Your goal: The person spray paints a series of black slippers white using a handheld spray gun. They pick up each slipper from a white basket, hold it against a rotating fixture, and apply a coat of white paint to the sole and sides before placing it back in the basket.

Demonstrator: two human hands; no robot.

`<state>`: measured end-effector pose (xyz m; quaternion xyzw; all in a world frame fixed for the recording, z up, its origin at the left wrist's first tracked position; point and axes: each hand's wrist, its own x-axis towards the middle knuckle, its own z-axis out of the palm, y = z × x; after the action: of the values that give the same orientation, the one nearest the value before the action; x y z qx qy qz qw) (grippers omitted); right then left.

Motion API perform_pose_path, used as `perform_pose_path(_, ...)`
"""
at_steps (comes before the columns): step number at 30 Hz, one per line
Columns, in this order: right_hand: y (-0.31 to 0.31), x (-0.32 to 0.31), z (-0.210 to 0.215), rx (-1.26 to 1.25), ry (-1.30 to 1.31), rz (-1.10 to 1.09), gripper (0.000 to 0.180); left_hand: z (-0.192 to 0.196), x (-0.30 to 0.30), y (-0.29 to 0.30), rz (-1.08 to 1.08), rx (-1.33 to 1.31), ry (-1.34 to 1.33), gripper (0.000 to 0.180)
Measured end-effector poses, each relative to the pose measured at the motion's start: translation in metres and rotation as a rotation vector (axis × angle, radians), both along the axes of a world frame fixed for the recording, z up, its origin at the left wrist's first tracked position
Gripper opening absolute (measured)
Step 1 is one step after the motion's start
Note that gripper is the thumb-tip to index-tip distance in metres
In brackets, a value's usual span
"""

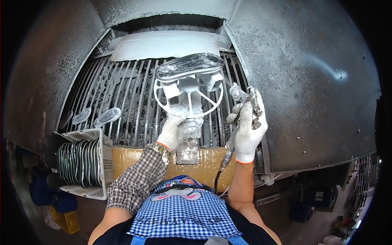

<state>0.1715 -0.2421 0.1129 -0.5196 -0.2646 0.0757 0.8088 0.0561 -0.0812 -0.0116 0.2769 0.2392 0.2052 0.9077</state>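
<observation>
Left hand curls at the wheel, hold unclear; right hand clasps the gun. The plate lies crosswise beyond the left.

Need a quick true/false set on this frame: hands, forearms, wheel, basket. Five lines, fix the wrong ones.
1. The right hand holds a spray gun. True.
2. Both forearms are bare. False: a plaid sleeve covers much of the left one.
3. A shiny oval piece sits above the white wheel. True.
4. The basket is right of the wheel. False: the white basket is to its left.
5. The left hand is at the wheel's near rim. True.
</observation>
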Motion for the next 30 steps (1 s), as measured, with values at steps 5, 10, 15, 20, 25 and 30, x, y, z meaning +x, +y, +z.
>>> perform_pose_path(5, -0.007, -0.010, 0.009, -0.086, 0.021, 0.171, 0.050, -0.006, -0.004, 0.006, -0.003, 0.006, -0.019, 0.038)
perform_pose_path(10, -0.001, 0.000, 0.007, -0.015, 0.070, 0.125, 0.049, -0.022, -0.010, 0.013, 0.001, 0.029, -0.052, 0.040)
perform_pose_path(15, -0.003, 0.011, 0.005, -0.016, 0.077, 0.087, 0.052, -0.019, -0.019, 0.019, 0.033, 0.045, -0.034, 0.041)
perform_pose_path(20, -0.012, 0.021, 0.006, -0.076, -0.002, 0.016, 0.048, -0.010, -0.031, 0.024, 0.048, 0.037, -0.053, 0.041)
perform_pose_path(25, -0.017, 0.018, 0.014, -0.010, 0.072, -0.030, 0.051, -0.015, -0.043, 0.040, 0.109, 0.024, -0.056, 0.040)
perform_pose_path(30, -0.037, 0.007, 0.016, -0.071, 0.057, 0.074, 0.050, -0.017, -0.049, 0.054, 0.157, 0.000, -0.086, 0.038)
